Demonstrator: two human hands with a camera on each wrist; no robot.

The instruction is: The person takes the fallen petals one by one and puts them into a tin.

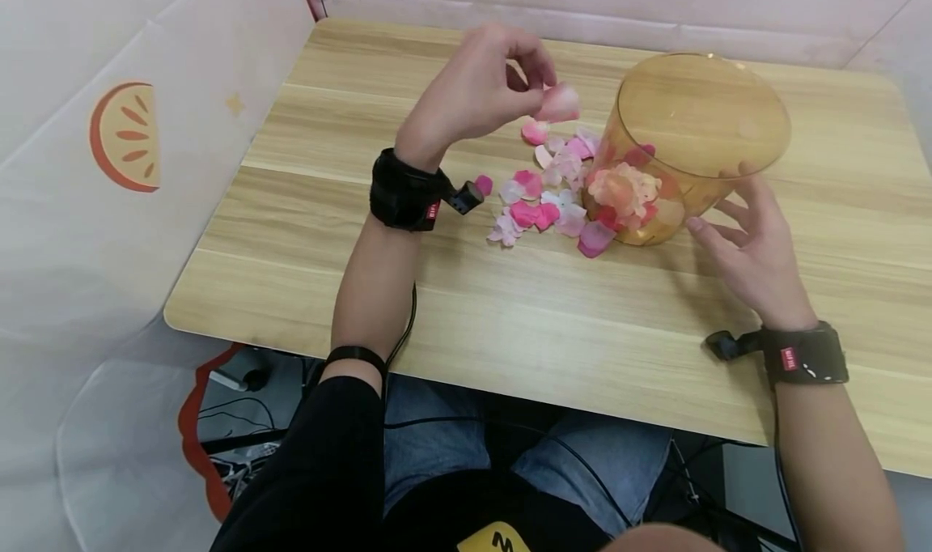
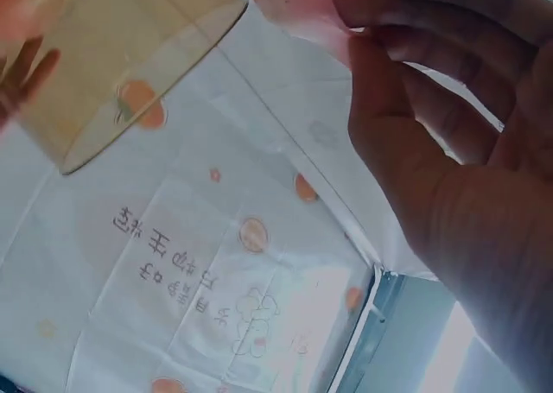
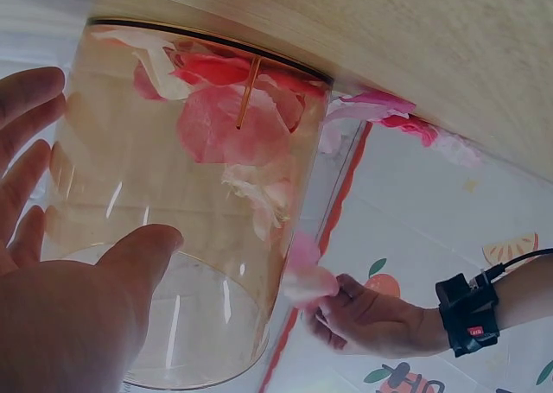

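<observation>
A clear amber plastic jar stands on the wooden table, with several pink and white petals at its bottom. My right hand rests with straight fingers against the jar's near right side. My left hand is raised above the table to the left of the jar's rim and pinches one pale pink petal between thumb and fingertips. Loose pink and white petals lie scattered on the table just left of the jar.
White printed cloth panels with orange-slice pictures wall in the table at left and back. Each wrist wears a black camera band. The table's front edge runs just above my knees.
</observation>
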